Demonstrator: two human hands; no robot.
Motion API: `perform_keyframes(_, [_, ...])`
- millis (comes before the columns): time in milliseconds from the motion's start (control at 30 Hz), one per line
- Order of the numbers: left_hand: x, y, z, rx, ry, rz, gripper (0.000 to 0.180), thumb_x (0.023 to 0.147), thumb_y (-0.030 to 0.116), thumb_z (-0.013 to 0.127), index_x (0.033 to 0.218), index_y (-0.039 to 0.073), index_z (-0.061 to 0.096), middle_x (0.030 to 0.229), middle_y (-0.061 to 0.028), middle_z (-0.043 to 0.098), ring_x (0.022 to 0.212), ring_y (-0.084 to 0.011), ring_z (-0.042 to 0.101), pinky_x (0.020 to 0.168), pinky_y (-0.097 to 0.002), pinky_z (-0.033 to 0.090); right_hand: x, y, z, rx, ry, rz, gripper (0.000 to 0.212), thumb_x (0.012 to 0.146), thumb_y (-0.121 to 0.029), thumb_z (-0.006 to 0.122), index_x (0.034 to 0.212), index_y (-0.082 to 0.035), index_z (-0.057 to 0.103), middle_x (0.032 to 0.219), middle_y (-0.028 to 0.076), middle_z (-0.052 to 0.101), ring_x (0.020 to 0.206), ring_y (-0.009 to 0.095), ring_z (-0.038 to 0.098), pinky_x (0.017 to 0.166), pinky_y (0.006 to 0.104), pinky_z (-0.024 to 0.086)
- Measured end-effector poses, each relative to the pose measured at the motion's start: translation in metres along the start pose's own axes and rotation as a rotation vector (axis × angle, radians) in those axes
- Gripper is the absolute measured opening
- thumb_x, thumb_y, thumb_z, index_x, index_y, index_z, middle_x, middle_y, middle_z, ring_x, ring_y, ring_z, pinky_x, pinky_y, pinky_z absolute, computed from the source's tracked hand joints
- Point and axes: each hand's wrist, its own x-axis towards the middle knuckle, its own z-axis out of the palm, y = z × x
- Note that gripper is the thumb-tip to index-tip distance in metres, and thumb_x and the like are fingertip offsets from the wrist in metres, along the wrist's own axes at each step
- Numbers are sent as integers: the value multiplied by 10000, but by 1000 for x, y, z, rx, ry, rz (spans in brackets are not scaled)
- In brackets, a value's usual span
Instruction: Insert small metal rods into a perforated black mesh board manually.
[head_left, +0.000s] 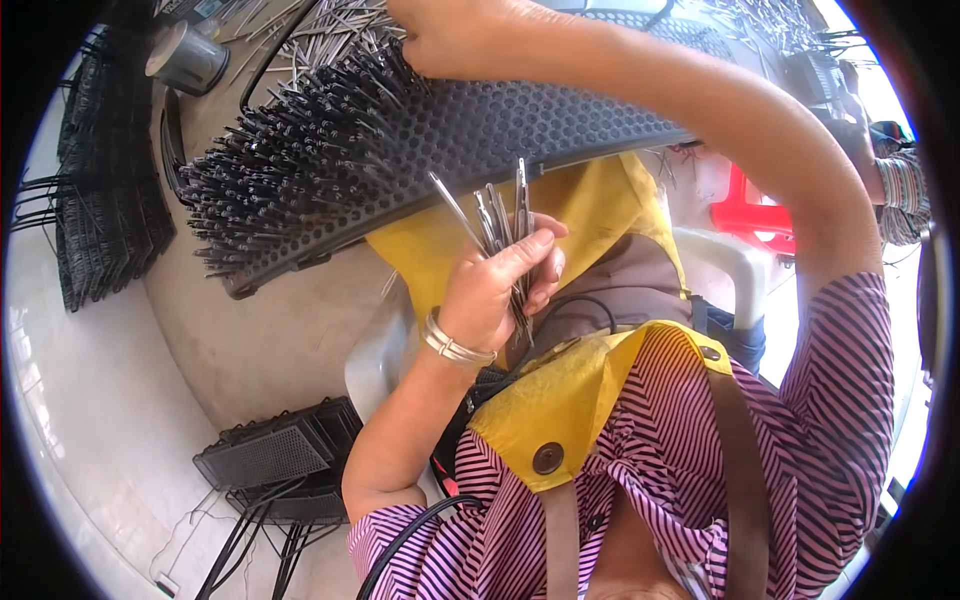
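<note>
"Left hand [500,280]?"
"I'm seeing its grip clasping thin silver metal rods [521,200], nearside of the black perforated tray [520,115]."
"Right hand [450,40]?"
"Sitting at the tray's far side; grip, I cannot tell."

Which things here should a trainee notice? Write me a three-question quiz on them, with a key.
1. Multiple choice: what does the person's left hand hold? a) a sponge; b) a bundle of thin metal pieces; c) a hammer.
2. True or false: every hole in the black perforated board is filled.
3. Fill in: the person's apron is ____ in colour.

Key: 1) b; 2) false, bare holes show toward the picture's right; 3) yellow.
</note>
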Motion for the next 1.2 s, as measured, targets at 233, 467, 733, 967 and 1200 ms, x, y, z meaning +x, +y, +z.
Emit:
perform_keyframes(233, [-1,0,-1,-10,18,14,178,856,141,503,955,-6,526,658,-61,523,464,-101,422,415,-213,305,-1,25,-32,478,-97,-206,146,636,-45,459,692,56,549,739,265,549,778,402,554,664,442,444])
perform_keyframes(467, [-1,1,1,-21,57,-6,158,840,145,529,915,5,533,631,-59,513,475,-100,422,410,-202,305,-10,31,-36,454,64,-331,120,653,-47,478,588,53,471,585,236,514,578,408,535,513,440,430])
perform_keyframes(733, [-1,0,0,33,59,-3,157,839,147,525,910,8,534,633,-57,514,466,-94,414,406,-202,300,-26,20,-45,403,-69,-404,126,603,-38,521,676,45,462,573,207,538,585,378,564,506,424,442])
perform_keyframes(967, [-2,2,-2,104,4,25,180,849,133,511,941,-22,526,651,-63,525,467,-98,420,399,-203,301,-49,20,-35,550,52,-243,182,710,-153,601,663,21,578,617,188,558,628,328,577,554,373,461])
perform_keyframes(1200, [-6,5,3,127,-85,-10,154,832,103,531,917,-25,537,641,-76,523,456,-82,399,388,-191,281,-77,25,-40,1234,-626,-43,109,719,-53,615,787,25,582,648,24,582,613,55,537,552,205,430])
